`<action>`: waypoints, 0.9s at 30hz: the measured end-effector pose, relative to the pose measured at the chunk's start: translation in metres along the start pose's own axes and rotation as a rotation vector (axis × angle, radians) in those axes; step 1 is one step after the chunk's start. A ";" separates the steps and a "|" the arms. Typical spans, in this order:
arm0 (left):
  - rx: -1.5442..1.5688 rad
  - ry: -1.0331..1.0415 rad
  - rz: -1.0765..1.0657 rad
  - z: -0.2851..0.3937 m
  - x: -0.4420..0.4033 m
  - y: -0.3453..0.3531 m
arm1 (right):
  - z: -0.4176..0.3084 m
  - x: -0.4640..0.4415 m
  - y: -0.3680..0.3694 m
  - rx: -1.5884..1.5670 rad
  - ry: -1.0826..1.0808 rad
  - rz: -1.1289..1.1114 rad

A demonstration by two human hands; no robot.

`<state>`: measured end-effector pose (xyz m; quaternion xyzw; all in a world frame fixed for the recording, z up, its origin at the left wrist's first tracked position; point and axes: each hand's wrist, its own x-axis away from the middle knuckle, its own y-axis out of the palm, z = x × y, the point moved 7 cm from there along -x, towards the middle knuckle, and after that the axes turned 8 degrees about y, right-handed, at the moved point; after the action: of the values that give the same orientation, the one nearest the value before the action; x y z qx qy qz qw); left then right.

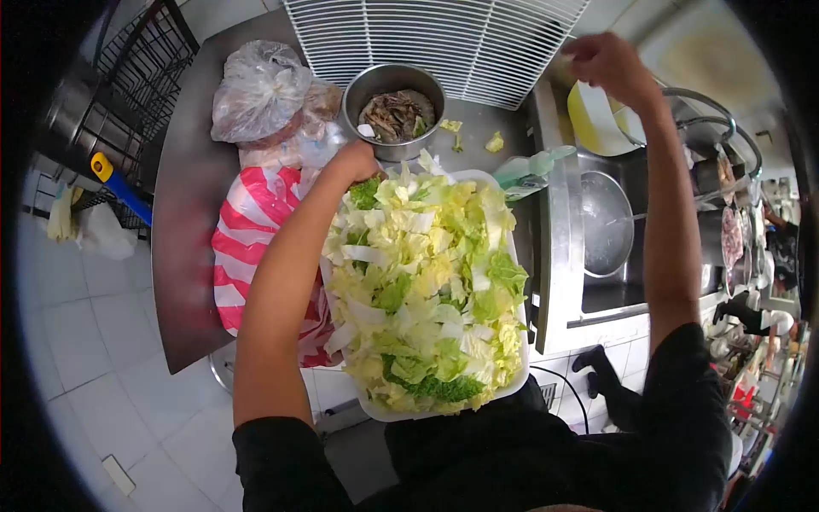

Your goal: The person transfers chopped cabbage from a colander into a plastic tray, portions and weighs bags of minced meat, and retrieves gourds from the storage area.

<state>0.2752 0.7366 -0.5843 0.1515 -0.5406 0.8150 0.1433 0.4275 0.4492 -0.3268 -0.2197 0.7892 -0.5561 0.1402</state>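
Note:
A white tub [518, 381] heaped with torn cabbage leaves [426, 290], pale yellow to green, is in front of my body at the counter's edge. My left hand [358, 162] is closed at the tub's far left corner, by a green leaf; its fingertips are hidden. Beside that hand stands a metal pot [394, 154] with brownish scraps in it. My right hand [610, 68] is raised over the back of the sink, fingers curled, near a yellow container [589, 119]. Whether it holds anything small I cannot make out.
A white wire rack [426, 43] leans at the back. Plastic bags [264, 94] and a red-and-white striped bag [247, 247] lie left. A greenish bottle [529, 173] lies beside the sink [606, 294], which has a strainer [606, 222]. Loose leaf bits [495, 142] dot the counter.

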 end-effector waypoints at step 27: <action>-0.246 -0.095 0.095 -0.007 -0.008 0.006 | -0.011 -0.067 0.257 0.027 -0.616 -0.396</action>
<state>0.2790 0.7406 -0.5951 0.1455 -0.6493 0.7403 0.0965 0.4309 0.5655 -0.5662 -0.5234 0.6447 -0.4908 0.2637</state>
